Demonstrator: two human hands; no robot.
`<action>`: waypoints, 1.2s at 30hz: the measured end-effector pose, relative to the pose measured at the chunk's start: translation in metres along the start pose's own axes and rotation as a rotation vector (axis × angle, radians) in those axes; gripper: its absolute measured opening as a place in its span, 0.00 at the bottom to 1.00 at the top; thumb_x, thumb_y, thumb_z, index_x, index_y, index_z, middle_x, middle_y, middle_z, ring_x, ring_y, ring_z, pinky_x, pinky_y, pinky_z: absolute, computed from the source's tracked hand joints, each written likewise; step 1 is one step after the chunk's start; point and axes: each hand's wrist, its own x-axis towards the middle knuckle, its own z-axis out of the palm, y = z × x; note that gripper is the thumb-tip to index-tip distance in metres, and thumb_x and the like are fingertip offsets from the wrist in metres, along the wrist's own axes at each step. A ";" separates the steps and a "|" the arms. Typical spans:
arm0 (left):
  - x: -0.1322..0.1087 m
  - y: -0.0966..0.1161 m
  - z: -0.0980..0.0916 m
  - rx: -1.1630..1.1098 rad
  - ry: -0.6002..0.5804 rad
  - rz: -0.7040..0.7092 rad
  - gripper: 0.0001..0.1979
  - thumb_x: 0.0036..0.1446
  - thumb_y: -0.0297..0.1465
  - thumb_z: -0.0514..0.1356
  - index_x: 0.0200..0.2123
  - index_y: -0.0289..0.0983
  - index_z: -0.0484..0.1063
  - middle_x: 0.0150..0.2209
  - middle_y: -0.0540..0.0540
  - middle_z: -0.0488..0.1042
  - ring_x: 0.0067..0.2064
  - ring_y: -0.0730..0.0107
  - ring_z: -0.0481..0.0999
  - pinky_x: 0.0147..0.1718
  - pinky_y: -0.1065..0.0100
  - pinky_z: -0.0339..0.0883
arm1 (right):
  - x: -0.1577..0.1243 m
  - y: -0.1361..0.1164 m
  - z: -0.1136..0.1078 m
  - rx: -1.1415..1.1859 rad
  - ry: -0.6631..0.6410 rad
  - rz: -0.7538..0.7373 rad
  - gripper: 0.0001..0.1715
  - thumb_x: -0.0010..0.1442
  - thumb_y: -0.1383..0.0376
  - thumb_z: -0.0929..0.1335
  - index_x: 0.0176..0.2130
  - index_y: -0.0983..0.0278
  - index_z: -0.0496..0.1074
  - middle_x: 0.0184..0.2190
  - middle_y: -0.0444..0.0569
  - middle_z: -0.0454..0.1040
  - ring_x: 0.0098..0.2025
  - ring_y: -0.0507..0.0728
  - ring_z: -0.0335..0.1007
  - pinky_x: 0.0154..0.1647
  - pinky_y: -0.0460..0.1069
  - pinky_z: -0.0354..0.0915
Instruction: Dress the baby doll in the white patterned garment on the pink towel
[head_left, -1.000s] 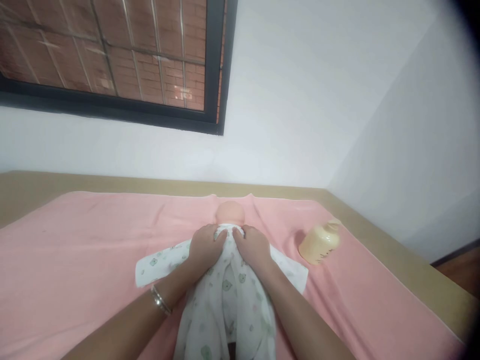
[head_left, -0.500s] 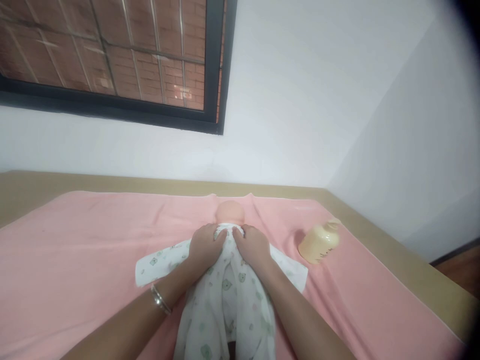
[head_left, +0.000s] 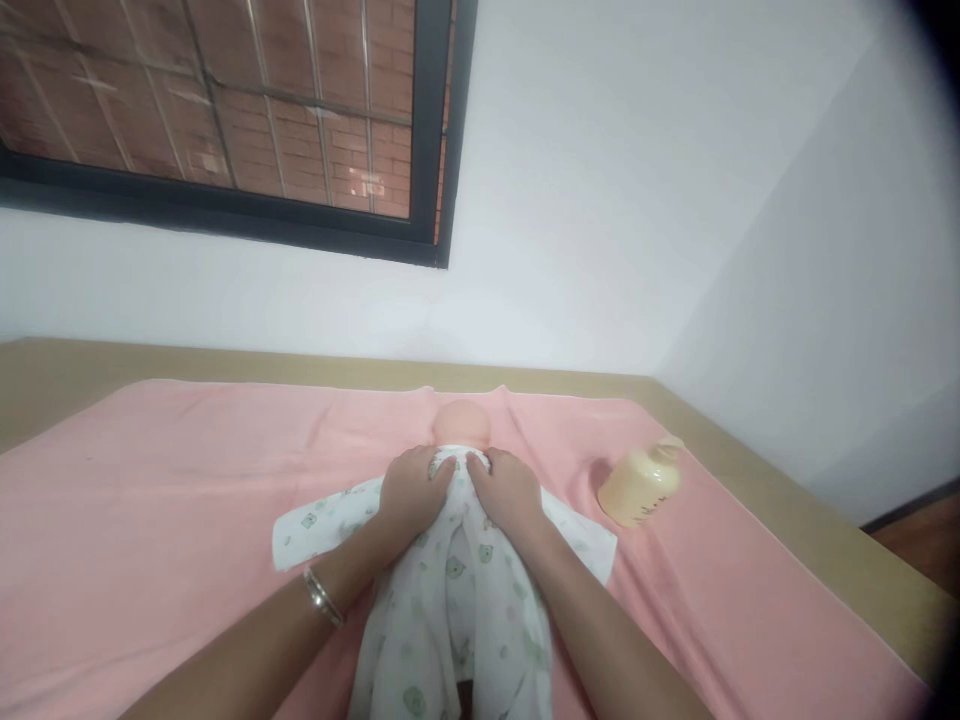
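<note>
A baby doll [head_left: 462, 426] with a smooth, bare head lies on a pink blanket [head_left: 172, 480]; its face does not show. White baby clothes [head_left: 457, 570] printed with small green bears cover its body, and both sleeves stretch out sideways. My left hand [head_left: 417, 492] wraps the doll's left-hand shoulder in this view, thumb laid near the neck. My right hand [head_left: 507, 492] mirrors it on the other shoulder. The thumbs lie close together below the collar, while the other fingertips are mostly hidden. A silver bracelet [head_left: 324, 597] circles my left wrist.
A cream-coloured bottle [head_left: 639, 485] leans on the blanket right of the doll, near the sleeve end. The tan surface edge [head_left: 570, 383] runs along a white wall [head_left: 600, 200]. A dark-framed window [head_left: 431, 130] with bars is at upper left.
Hardly anything differs. The whole view has shifted very slightly, and both hands stay in the same place on the doll's shoulders.
</note>
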 end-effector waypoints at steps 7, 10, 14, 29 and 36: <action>0.000 0.000 0.000 0.007 -0.005 -0.008 0.18 0.58 0.40 0.47 0.35 0.37 0.72 0.36 0.44 0.74 0.39 0.63 0.70 0.39 0.65 0.60 | 0.001 0.003 0.004 0.022 0.017 -0.020 0.31 0.63 0.49 0.53 0.36 0.65 0.73 0.33 0.54 0.74 0.34 0.57 0.67 0.34 0.47 0.54; 0.001 0.000 0.000 -0.002 -0.001 -0.005 0.18 0.58 0.40 0.47 0.35 0.37 0.72 0.36 0.44 0.74 0.39 0.63 0.70 0.40 0.64 0.60 | 0.001 0.003 0.005 0.020 0.025 -0.020 0.31 0.63 0.49 0.53 0.35 0.65 0.72 0.32 0.54 0.73 0.34 0.57 0.66 0.33 0.47 0.53; 0.000 0.001 0.000 -0.002 0.002 -0.003 0.17 0.58 0.40 0.47 0.33 0.37 0.71 0.35 0.45 0.74 0.37 0.64 0.70 0.38 0.65 0.60 | 0.001 0.003 0.004 0.024 0.032 -0.019 0.30 0.62 0.49 0.53 0.34 0.65 0.72 0.31 0.53 0.73 0.33 0.56 0.66 0.31 0.47 0.52; 0.000 -0.001 0.002 -0.005 0.005 0.002 0.17 0.58 0.40 0.47 0.34 0.38 0.71 0.35 0.45 0.74 0.37 0.64 0.70 0.37 0.65 0.59 | 0.002 0.004 0.005 0.046 0.024 -0.016 0.31 0.62 0.48 0.52 0.34 0.65 0.72 0.31 0.53 0.72 0.33 0.56 0.65 0.31 0.47 0.51; 0.000 -0.001 0.001 -0.007 0.013 0.004 0.17 0.58 0.41 0.47 0.33 0.37 0.71 0.34 0.45 0.74 0.36 0.65 0.70 0.36 0.66 0.59 | 0.001 0.003 0.005 0.045 0.029 -0.017 0.30 0.62 0.49 0.53 0.35 0.65 0.73 0.32 0.53 0.73 0.34 0.57 0.65 0.31 0.47 0.51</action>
